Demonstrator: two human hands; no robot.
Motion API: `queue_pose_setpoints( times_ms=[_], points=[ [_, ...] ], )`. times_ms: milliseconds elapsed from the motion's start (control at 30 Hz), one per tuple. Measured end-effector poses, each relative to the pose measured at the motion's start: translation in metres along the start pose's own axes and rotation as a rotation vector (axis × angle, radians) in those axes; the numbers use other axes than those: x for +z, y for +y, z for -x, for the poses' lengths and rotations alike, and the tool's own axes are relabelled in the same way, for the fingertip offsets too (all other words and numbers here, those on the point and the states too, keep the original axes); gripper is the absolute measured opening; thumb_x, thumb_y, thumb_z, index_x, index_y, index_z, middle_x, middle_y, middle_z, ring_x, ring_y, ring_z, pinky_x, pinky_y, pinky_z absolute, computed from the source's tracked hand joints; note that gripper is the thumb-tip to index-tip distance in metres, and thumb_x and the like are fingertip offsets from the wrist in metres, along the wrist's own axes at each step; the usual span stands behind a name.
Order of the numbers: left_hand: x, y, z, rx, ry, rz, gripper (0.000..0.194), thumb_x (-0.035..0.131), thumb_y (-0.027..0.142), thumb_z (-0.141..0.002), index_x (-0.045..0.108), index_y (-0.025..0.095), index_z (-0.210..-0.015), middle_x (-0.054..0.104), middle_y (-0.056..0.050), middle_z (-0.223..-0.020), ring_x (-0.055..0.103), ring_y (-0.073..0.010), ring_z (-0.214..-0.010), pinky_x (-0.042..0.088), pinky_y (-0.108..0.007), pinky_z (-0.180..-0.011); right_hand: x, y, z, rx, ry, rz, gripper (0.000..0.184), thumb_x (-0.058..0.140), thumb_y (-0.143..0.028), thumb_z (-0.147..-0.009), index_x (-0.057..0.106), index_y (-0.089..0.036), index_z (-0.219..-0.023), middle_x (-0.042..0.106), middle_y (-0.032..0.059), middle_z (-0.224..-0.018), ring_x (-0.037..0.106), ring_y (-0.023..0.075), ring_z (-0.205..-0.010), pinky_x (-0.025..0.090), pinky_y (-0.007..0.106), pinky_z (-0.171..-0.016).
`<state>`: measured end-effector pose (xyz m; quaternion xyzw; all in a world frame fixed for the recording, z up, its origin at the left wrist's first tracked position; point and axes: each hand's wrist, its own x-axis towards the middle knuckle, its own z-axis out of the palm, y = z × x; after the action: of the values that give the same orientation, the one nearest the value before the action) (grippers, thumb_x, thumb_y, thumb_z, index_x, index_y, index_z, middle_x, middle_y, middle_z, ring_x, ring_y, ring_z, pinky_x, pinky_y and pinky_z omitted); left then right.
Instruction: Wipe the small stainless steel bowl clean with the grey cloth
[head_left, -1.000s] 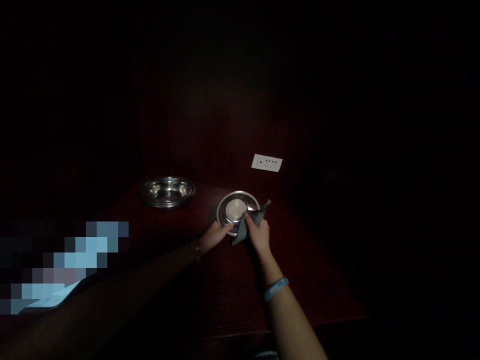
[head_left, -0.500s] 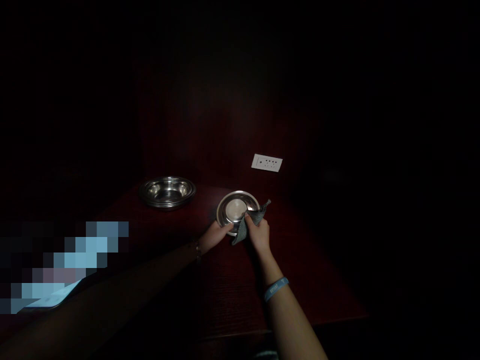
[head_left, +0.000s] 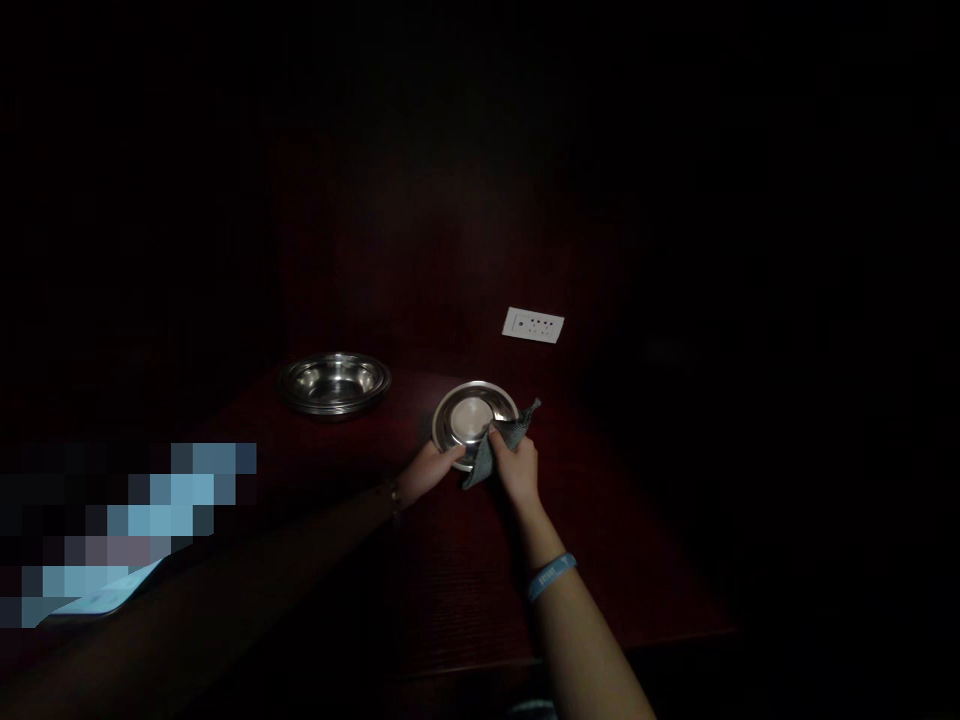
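Note:
A shiny round metal plate [head_left: 472, 418] is held above the dark red table, its lit face toward me. My left hand [head_left: 429, 472] grips its lower left rim, with the thumb on top and the fingers hidden beneath. My right hand [head_left: 519, 468] is closed on a grey-green cloth [head_left: 484, 463], pressed over the plate's lower right edge. The thumb pins the cloth on the plate; the other fingers are mostly out of sight behind it. To the left, a stack of shallow metal bowls [head_left: 335, 384] rests on the table, apart from both hands.
The dark red table [head_left: 465, 590] spreads under my arms, its front edge showing near the bottom. A white wall socket [head_left: 533, 325] is set in the dark back panel. At the lower left a bright, partly pixelated device [head_left: 112, 592] glows. Deep shadow covers both sides.

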<state>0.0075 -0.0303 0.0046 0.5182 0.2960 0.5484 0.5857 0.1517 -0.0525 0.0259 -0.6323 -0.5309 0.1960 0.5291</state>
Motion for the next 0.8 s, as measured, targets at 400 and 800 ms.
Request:
queue_pose_setpoints(
  times_ms=[400,800],
  points=[
    [0.001,-0.001,-0.001,-0.046,0.075,0.018,0.034,0.074,0.021,-0.065,0.069,0.014,-0.098,0.072,-0.009,-0.113,0.062,-0.0287,-0.115,0.038,-0.046,-0.109,0.000,0.001,0.000,-0.013,-0.002,0.002,0.033,0.058,-0.044,-0.079,0.071,-0.014,-0.077,0.075,0.0111,-0.080,0.069,0.0229,-0.077,0.049,0.026,-0.063],
    [-0.002,0.017,-0.003,-0.158,0.191,-0.026,0.035,0.068,0.010,-0.063,0.068,0.012,-0.098,0.074,-0.009,-0.103,0.065,-0.0291,-0.107,0.043,-0.044,-0.104,0.000,-0.004,0.002,-0.007,0.011,0.062,0.032,0.058,-0.044,-0.080,0.072,-0.015,-0.080,0.074,0.0107,-0.081,0.069,0.0230,-0.076,0.050,0.027,-0.066]
  ],
)
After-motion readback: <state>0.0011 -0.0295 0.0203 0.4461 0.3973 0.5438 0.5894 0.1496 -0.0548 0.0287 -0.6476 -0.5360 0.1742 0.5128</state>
